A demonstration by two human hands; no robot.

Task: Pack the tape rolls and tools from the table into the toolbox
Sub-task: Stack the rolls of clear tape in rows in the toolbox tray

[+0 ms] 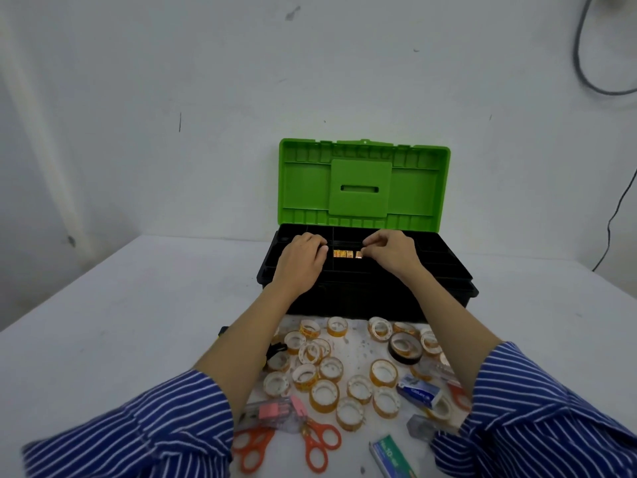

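Green-lidded toolbox (365, 270) stands open on the worktop (138, 305) — both hands over its tray. Left hand (301, 262) curls, grip unclear; right hand (393, 251) pinches a tape roll (359, 255). More tape rolls (344, 374) and scissors (319, 439) lie nearer.

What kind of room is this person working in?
Probably a plain workroom or recording setup, not a home: a bare white wall, a white table strewn with tape rolls, and loose cables hanging at the right.
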